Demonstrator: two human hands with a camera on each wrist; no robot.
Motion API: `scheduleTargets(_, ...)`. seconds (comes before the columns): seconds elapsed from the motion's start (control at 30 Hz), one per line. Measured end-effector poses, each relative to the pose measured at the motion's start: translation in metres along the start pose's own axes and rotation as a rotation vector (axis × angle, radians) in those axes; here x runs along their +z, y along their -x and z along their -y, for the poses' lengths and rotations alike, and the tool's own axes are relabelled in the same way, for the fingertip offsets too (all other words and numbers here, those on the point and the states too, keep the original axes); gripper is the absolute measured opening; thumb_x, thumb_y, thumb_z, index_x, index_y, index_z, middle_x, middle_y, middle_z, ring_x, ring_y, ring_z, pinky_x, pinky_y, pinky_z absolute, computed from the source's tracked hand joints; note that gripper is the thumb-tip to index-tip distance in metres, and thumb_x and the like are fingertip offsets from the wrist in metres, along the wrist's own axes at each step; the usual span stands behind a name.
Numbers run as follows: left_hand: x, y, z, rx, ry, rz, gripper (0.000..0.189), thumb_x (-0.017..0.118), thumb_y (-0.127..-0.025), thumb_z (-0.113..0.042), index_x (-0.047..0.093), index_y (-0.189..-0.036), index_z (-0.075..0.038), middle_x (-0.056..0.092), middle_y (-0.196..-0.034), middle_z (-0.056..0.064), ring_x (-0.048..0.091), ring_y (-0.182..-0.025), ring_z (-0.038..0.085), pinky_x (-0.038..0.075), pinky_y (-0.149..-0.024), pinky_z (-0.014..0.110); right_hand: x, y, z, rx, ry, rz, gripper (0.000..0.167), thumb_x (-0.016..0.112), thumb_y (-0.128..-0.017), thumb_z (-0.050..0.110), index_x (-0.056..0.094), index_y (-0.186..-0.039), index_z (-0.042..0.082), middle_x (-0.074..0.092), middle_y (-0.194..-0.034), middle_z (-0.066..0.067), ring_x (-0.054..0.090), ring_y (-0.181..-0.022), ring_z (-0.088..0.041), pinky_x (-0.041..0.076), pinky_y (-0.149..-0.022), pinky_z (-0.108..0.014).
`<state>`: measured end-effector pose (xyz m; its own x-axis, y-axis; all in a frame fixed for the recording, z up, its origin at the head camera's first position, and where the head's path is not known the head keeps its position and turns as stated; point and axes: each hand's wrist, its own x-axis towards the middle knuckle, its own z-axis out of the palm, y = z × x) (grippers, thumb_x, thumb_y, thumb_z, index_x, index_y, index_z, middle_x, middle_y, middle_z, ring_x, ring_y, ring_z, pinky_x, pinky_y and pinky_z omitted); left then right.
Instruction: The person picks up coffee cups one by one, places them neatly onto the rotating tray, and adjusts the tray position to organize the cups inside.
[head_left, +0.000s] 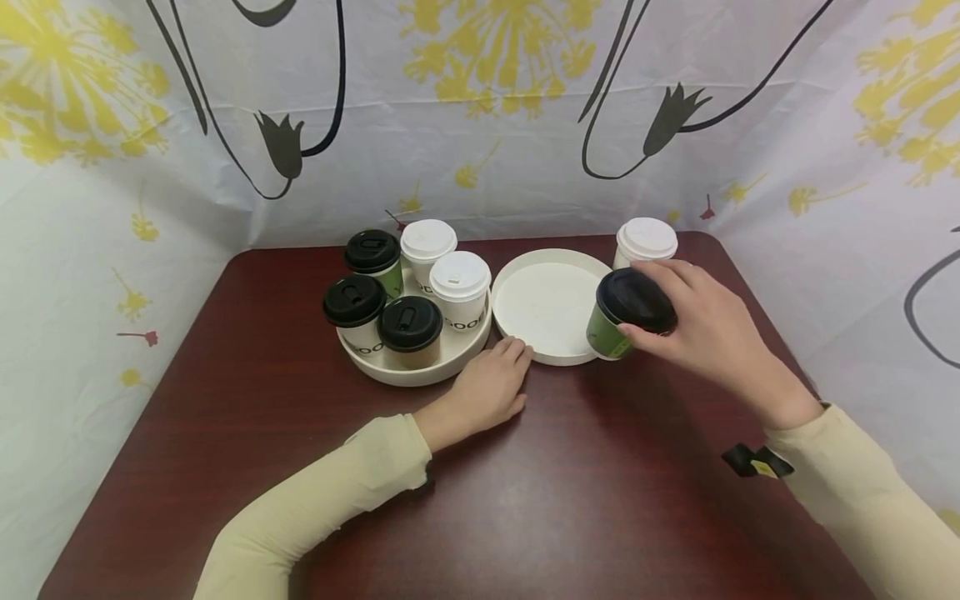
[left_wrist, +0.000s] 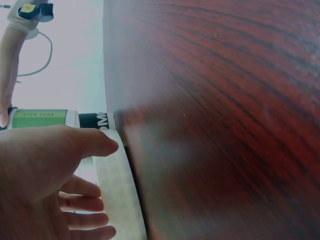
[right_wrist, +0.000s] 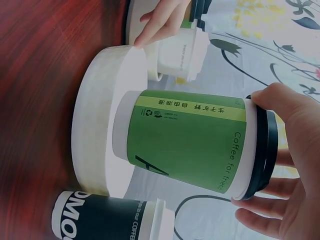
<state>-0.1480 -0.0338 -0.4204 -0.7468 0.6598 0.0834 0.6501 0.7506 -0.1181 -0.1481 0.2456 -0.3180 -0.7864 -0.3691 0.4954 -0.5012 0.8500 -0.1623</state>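
My right hand (head_left: 705, 321) grips a green paper coffee cup (right_wrist: 185, 142) by its black lid (right_wrist: 262, 150), thumb on one side and fingers on the other. The cup is upright, slightly tilted, and overlaps the right rim of a round white tray (head_left: 551, 304) in the head view. My left hand (head_left: 491, 383) rests with loose fingers at that tray's near-left rim, as the left wrist view also shows (left_wrist: 55, 175). Behind my right hand stands a white-lidded cup (head_left: 647, 239) with a black lettered sleeve, partly hidden by the hand in the head view.
A second round white tray (head_left: 405, 377) on the left bears several lidded cups, including a brown one (head_left: 412, 354) and a white one (head_left: 461, 292). Both trays stand on a dark red table (head_left: 525, 500), with a patterned curtain (head_left: 480, 167) around its back and sides.
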Motion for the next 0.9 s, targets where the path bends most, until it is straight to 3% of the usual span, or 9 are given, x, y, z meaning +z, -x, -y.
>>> scheduleTargets(0.23,-0.002,0.0,0.0,0.001,0.002,0.014,0.07,0.068,-0.087,-0.044,0.049,-0.141,-0.003,0.053,-0.135,0.01,0.051,-0.134,0.025,0.05,-0.104,0.033,0.006,-0.012,0.004,0.023,-0.009,0.055,0.078,0.083,-0.073,0.04,0.052,-0.141,0.019,0.059,-0.134,-0.012,0.056,-0.115,-0.035,0.05,-0.079,-0.058)
scheduleTargets(0.53,-0.003,-0.001,-0.001,0.002,0.003,0.022,0.07,0.068,-0.087,-0.044,0.049,-0.142,-0.003,0.053,-0.136,0.01,0.05,-0.134,0.025,0.05,-0.104,0.032,0.02,-0.025,0.005,-0.018,-0.039,0.027,0.078,0.083,-0.072,0.042,0.053,-0.14,0.018,0.06,-0.134,-0.012,0.057,-0.12,-0.032,0.05,-0.085,-0.056)
scheduleTargets(0.9,-0.003,0.0,-0.001,-0.001,0.002,0.018,0.07,0.068,-0.087,-0.044,0.049,-0.141,-0.003,0.054,-0.134,0.01,0.051,-0.133,0.024,0.051,-0.102,0.033,0.042,-0.034,0.008,-0.033,-0.063,0.066,0.078,0.083,-0.073,0.044,0.054,-0.138,0.013,0.06,-0.129,-0.014,0.06,-0.115,-0.033,0.05,-0.092,-0.052)
